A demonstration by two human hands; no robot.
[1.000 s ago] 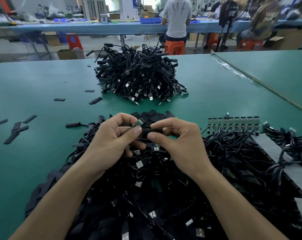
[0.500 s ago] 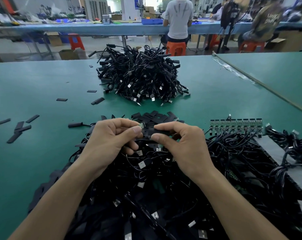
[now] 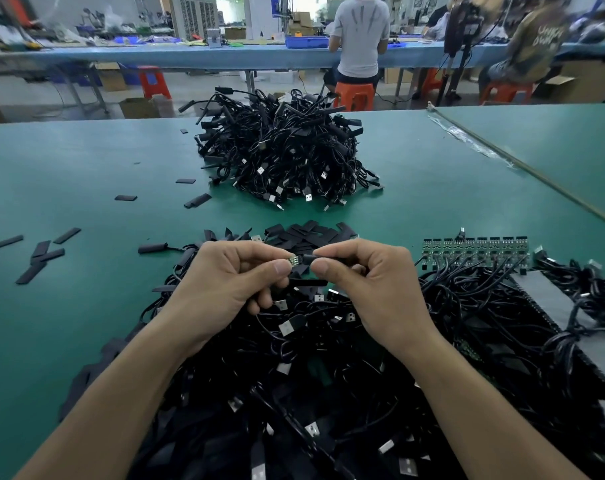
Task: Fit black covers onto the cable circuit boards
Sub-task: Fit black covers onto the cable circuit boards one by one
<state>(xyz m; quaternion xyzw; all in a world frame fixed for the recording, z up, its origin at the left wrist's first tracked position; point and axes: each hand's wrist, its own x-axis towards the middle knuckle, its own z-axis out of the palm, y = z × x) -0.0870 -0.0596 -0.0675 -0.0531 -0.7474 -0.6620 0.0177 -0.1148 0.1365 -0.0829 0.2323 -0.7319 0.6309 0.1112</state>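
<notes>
Circuit board (image 3: 290,262): only a short tip shows now, where a second ago a good length stood clear, so the black cover (image 3: 307,259) has slid most of the way on. Left hand (image 3: 230,280) pinches the board end and right hand (image 3: 367,284) pinches the cover, both just above the near cable heap (image 3: 294,358). Judged nearly seated.

Bench (image 3: 86,168): green mat, matt, smooth. Cable heap (image 3: 280,150): black plastic sheathing, slight sheen; plug tips bright metal. Loose covers (image 3: 44,252): matt black. Stools (image 3: 354,95): glossy orange plastic.
</notes>
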